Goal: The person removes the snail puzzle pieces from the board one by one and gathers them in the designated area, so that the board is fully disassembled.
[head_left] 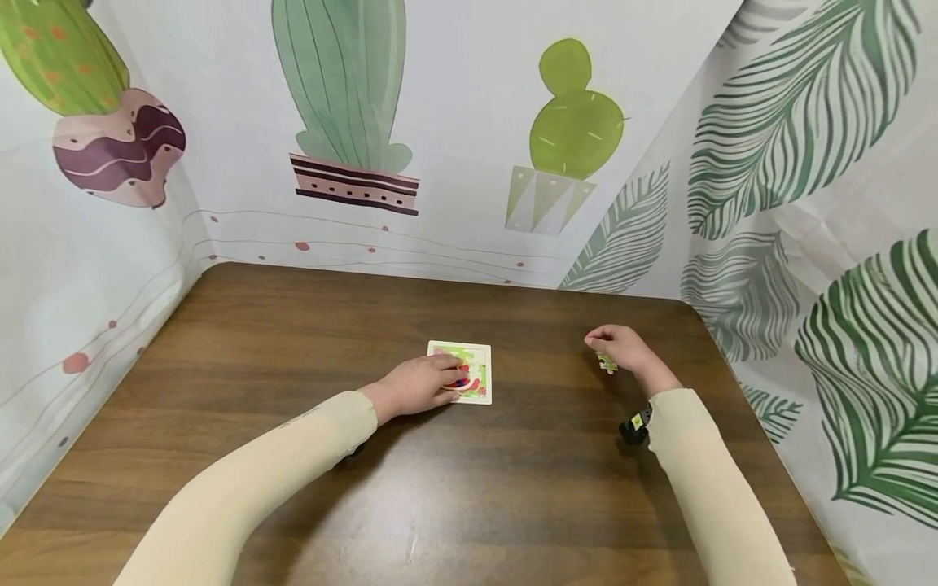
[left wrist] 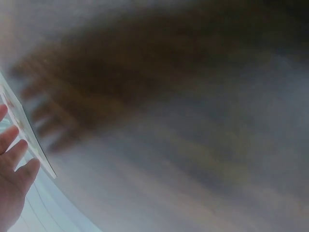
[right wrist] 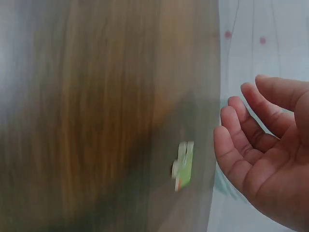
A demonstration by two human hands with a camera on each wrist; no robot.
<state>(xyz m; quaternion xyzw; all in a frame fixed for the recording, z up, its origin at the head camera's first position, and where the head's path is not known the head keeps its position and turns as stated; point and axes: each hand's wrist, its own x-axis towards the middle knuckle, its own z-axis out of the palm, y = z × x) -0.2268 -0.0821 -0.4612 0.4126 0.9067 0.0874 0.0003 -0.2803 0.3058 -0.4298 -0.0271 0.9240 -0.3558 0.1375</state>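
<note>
Board lay beneath the left hand, relaxed and ungripping; right hand, loosely curled, empty, hovered near a puzzle piece!

Over there, a square puzzle board lies flat, pale-rimmed, its picture green and red. Well apart, off to its right, is a green, knobbed jigsaw piece.

Head view from above, facing forward and down, wrist views close beside the fingers, tabletop shared by all
</note>
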